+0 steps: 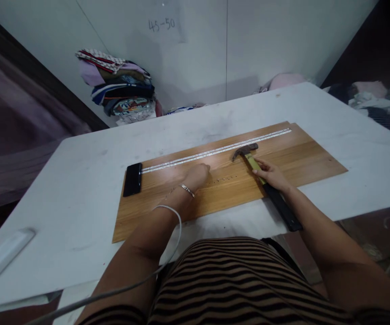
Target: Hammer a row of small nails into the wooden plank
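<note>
My right hand (272, 175) is wrapped round the yellow shaft of a claw hammer (253, 166), its metal head over the board and its black grip pointing back toward me. My left hand (197, 175) is closed above the wooden board (299, 153), fingertips together; what they may pinch is too small to make out. Several small dark pieces, like nails (225, 179), lie in a row on the wood just right of that hand. Beyond both hands, a pale, marked double strip (211, 152) runs lengthwise along the board.
A black phone (132, 179) lies at the board's left end, touching the strip's end. On the white table (80, 189), a white oblong object (7, 255) rests at the left. Folded clothes (123, 85) are piled against the wall. A pale cable (130, 286) crosses my left arm.
</note>
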Demonstrator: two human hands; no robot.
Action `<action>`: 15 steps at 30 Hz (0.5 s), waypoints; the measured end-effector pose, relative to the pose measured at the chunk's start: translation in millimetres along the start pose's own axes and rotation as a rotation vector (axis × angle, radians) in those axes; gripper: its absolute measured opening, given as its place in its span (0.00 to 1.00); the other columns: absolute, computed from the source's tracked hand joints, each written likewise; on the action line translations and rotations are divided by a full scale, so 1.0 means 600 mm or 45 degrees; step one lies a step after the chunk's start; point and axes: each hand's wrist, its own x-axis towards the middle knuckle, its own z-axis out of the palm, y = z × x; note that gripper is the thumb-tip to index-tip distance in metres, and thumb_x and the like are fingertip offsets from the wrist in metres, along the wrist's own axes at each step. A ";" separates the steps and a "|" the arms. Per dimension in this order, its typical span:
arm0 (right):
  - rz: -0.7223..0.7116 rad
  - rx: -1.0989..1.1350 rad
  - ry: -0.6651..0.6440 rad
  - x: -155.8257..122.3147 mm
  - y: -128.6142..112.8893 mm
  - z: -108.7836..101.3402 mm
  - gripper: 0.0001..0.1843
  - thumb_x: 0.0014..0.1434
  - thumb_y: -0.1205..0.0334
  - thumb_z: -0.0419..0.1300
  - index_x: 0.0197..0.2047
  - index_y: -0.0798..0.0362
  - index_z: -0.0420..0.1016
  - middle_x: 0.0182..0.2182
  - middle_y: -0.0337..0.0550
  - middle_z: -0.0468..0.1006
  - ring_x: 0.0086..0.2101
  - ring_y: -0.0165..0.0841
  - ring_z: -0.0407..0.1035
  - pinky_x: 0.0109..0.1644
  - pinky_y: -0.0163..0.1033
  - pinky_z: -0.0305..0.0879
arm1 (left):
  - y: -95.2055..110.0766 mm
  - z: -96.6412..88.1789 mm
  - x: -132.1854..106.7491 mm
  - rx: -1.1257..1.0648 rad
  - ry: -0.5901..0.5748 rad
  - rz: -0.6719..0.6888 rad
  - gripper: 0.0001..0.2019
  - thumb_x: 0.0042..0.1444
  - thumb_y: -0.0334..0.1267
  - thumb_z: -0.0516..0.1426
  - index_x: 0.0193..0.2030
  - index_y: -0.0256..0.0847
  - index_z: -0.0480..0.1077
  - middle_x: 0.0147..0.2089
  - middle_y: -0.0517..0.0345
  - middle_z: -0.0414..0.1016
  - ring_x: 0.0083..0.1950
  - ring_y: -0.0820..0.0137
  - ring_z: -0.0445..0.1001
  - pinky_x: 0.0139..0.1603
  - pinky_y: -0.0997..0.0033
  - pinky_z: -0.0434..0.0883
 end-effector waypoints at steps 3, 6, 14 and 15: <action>-0.003 -0.007 -0.007 0.001 -0.001 0.000 0.36 0.47 0.50 0.68 0.59 0.47 0.69 0.49 0.45 0.78 0.46 0.40 0.73 0.52 0.48 0.70 | -0.003 0.005 -0.001 -0.026 0.015 0.043 0.12 0.55 0.25 0.50 0.38 0.34 0.75 0.39 0.41 0.77 0.41 0.60 0.75 0.43 0.65 0.68; 0.036 0.012 0.005 0.001 -0.003 0.002 0.36 0.46 0.51 0.68 0.59 0.48 0.69 0.46 0.45 0.79 0.43 0.38 0.74 0.48 0.45 0.71 | -0.003 0.003 0.000 -0.034 -0.002 0.044 0.12 0.53 0.24 0.50 0.37 0.33 0.75 0.39 0.41 0.77 0.42 0.59 0.75 0.44 0.65 0.68; 0.086 0.013 0.004 -0.002 -0.015 0.003 0.38 0.46 0.53 0.68 0.60 0.52 0.68 0.38 0.44 0.79 0.36 0.36 0.73 0.41 0.42 0.71 | -0.012 0.015 -0.008 -0.497 0.161 -0.133 0.10 0.48 0.28 0.55 0.38 0.37 0.74 0.36 0.52 0.78 0.36 0.66 0.74 0.37 0.70 0.69; 0.083 0.008 -0.002 -0.003 -0.016 0.003 0.37 0.46 0.53 0.68 0.60 0.51 0.68 0.38 0.44 0.79 0.36 0.36 0.73 0.41 0.42 0.71 | -0.011 0.021 -0.011 -0.641 0.182 -0.144 0.11 0.48 0.28 0.55 0.39 0.37 0.74 0.36 0.54 0.78 0.35 0.68 0.74 0.37 0.71 0.69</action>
